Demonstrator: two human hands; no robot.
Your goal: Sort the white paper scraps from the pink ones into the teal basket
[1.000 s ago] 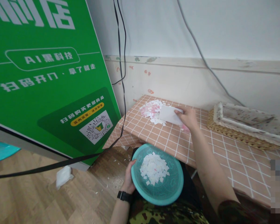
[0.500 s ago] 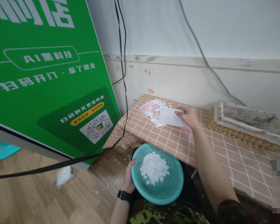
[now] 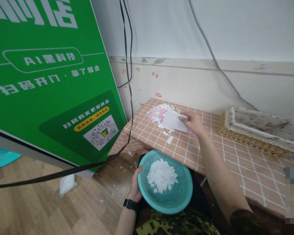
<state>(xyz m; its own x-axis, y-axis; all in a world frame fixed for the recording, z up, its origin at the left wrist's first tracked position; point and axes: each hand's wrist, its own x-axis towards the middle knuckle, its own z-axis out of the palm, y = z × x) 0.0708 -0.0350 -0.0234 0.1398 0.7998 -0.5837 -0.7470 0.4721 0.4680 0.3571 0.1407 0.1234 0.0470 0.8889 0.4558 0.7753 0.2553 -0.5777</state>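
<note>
My left hand (image 3: pixel 136 186) grips the left rim of a teal plastic colander (image 3: pixel 170 202), tilted over my lap just below the table edge. Inside it lies a heap of small white paper pieces (image 3: pixel 161 176). Over the table, my right hand (image 3: pixel 193 122) pinches a flat white card (image 3: pixel 175 121) by its right end. The card's far end touches or overlaps a pile of white and pink paper pieces (image 3: pixel 158 112) near the wall. A few loose pieces lie in front of the card, one of them a white scrap (image 3: pixel 170 139). Some pink shows behind my right hand.
A brown checked cloth covers the table (image 3: pixel 235 150). A lined wicker basket (image 3: pixel 257 140) stands at the right by the wall. Black cables (image 3: pixel 129 98) hang at the left before a green sign panel (image 3: pixel 51 81). A white plastic bag (image 3: pixel 68 184) lies on the floor.
My right hand and the card have shifted slightly left toward the pile. A white scrap now lies apart, nearer the table's front edge. My left hand and the colander stay in place.
</note>
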